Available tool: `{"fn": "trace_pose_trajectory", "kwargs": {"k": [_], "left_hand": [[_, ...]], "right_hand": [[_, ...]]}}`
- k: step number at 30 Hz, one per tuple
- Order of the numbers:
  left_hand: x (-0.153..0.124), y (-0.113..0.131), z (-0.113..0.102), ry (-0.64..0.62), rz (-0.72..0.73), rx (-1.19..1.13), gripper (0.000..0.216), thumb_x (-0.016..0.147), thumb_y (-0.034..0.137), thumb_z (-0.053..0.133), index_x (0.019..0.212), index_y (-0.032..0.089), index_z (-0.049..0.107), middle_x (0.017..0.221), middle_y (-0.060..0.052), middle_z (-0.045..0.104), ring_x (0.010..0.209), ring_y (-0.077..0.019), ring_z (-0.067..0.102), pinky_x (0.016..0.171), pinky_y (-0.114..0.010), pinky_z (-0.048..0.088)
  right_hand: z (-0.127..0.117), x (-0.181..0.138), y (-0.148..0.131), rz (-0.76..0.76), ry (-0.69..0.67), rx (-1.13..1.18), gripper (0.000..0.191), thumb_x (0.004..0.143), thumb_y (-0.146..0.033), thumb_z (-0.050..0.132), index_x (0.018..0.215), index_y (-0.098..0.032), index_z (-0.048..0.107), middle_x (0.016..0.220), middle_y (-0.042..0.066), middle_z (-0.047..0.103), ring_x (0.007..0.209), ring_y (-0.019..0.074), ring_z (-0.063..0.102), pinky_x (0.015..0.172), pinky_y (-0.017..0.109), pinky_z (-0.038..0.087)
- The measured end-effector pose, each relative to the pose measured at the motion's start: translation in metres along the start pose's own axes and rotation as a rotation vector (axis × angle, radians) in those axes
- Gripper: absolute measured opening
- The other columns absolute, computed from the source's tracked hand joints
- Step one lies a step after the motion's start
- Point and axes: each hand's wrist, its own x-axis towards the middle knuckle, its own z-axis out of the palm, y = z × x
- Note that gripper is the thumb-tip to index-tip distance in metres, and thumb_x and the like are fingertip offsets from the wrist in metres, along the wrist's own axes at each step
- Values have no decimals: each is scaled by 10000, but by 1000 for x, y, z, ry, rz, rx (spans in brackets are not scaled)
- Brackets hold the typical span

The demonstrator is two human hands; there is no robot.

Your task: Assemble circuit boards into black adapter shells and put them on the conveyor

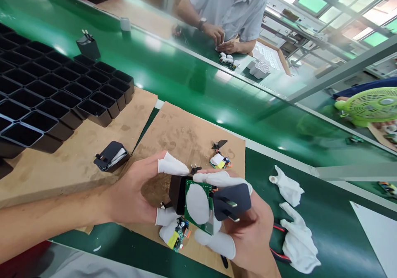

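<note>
My left hand, with white covers on thumb and finger, is closed around a black plastic adapter case. My right hand, also in white finger covers, grips a green circuit board at the case's open end. A white pad covers much of the board's face. Beside the board, a black plug cover with metal prongs rests against my right fingers. How far the board sits inside the case I cannot tell. Just below the case lies another circuit board with a yellow label.
Rows of open black cases stand at left. An adapter case with contents and another board assembly lie on the cardboard. White gloves lie at right. Across the green bench, a person works; a green fan stands right.
</note>
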Motion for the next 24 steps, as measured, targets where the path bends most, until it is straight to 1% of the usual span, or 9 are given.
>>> {"fn": "trace_pose_trajectory", "kwargs": {"k": [3, 6, 12, 16, 19, 22, 24], "left_hand": [[-1, -1, 0, -6, -5, 4, 661, 775, 103, 963, 1374, 221, 709, 1225, -110, 783, 1071, -252, 784, 936, -374, 666], [-1, -1, -1, -22, -8, 19, 674, 777, 116, 971, 1383, 230, 697, 1227, -110, 790, 1074, -260, 789, 946, -394, 673], [0, 1, -2, -16, -3, 36, 664, 772, 91, 952, 1376, 211, 705, 1227, -89, 782, 1087, -217, 775, 965, -327, 647], [1, 1, -2, -17, 8, 51, 674, 761, 90, 954, 1376, 188, 697, 1219, -65, 787, 1055, -183, 756, 963, -290, 625], [3, 1, -1, -15, 24, 24, 675, 761, 88, 954, 1377, 188, 695, 1190, -53, 791, 1017, -171, 747, 930, -282, 624], [4, 2, -1, -12, 14, 26, 670, 768, 81, 929, 1383, 204, 692, 1161, -49, 786, 997, -185, 749, 900, -305, 634], [3, 2, -2, -14, 0, 30, 677, 770, 96, 927, 1391, 232, 693, 1160, -52, 783, 994, -210, 757, 888, -341, 649]], "right_hand": [[2, -1, 2, 6, -11, 0, 657, 700, -202, 1101, 1293, -303, 837, 1215, 113, 861, 1094, 337, 848, 890, 413, 750], [1, -2, 5, 4, -37, 5, 734, 670, -216, 1122, 1330, -346, 829, 1246, 92, 853, 1123, 332, 842, 932, 414, 743], [0, -7, 11, 17, -66, -5, 790, 656, -213, 1128, 1365, -371, 818, 1292, 90, 832, 1185, 342, 820, 1014, 455, 714], [-2, -11, 16, 8, -85, -36, 832, 687, -222, 1115, 1435, -380, 786, 1389, 109, 807, 1270, 364, 790, 1042, 475, 704], [-4, -13, 20, -11, -101, -73, 863, 715, -220, 1102, 1489, -371, 752, 1400, 121, 804, 1331, 382, 758, 1027, 475, 705], [-5, -12, 21, -35, -112, -113, 857, 733, -205, 1091, 1495, -376, 738, 1378, 107, 803, 1324, 366, 754, 1046, 468, 691], [-3, -9, 19, -52, -111, -150, 808, 743, -201, 1086, 1457, -375, 751, 1358, 90, 794, 1281, 340, 763, 1066, 455, 675]]}}
